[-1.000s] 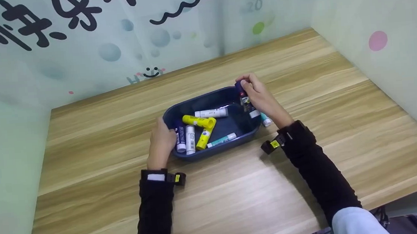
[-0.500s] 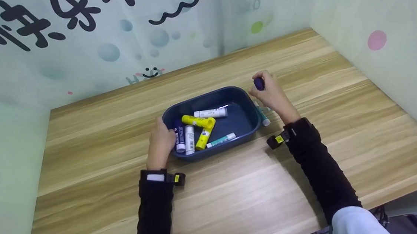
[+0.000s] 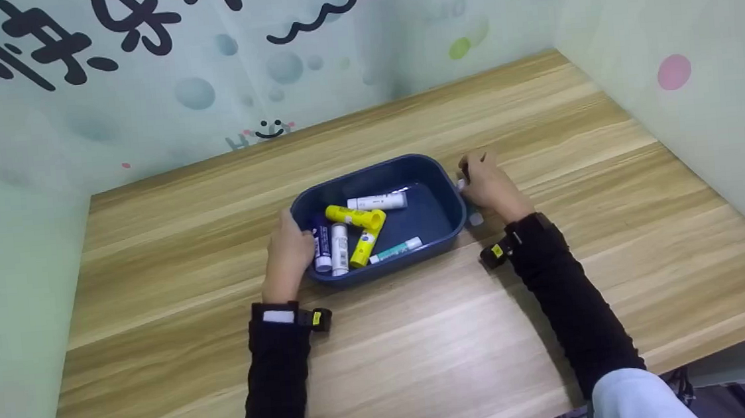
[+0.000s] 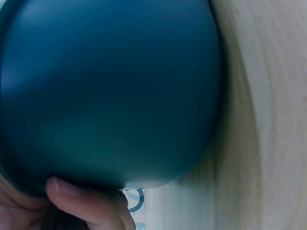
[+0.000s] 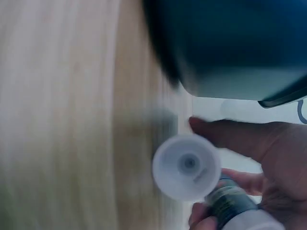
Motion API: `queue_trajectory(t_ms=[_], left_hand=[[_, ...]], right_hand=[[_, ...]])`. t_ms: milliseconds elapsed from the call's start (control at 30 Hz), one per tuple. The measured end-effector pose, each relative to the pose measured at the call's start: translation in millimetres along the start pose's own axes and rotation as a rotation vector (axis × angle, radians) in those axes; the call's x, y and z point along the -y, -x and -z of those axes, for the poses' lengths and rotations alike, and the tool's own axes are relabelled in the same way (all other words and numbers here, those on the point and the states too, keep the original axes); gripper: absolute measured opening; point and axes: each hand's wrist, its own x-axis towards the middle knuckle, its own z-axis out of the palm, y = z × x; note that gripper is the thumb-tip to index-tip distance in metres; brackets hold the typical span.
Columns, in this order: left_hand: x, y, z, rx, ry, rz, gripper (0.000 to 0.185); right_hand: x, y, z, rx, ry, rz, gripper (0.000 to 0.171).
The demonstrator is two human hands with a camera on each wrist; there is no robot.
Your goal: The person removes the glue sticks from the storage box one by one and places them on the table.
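Your right hand [image 3: 489, 185] curls round a tube [image 5: 225, 199], white cap outward, low on the worktop [image 3: 422, 338] just right of the blue tray [image 3: 454, 212]. Your left hand [image 3: 288, 255] grips the tray's left rim, thumb [image 4: 79, 196] on its outer wall.
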Motion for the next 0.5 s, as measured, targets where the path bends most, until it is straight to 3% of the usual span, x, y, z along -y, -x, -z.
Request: queue_trajectory(t_ms=[100, 300, 500], left_hand=[[-0.8, -0.1, -0.1, 0.002, 0.003, 0.005, 0.057], [-1.3, -0.1, 0.2, 0.000, -0.001, 0.004, 0.057], [-1.1, 0.1, -0.3, -0.007, -0.008, -0.005, 0.056]], right_hand=[[-0.7, 0.0, 0.3, 0.046, 0.038, -0.003, 0.039], [1.6, 1.0, 3.5, 0.049, 0.123, -0.006, 0.038], [2.8, 2.8, 4.7, 0.053, 0.129, -0.014, 0.031]])
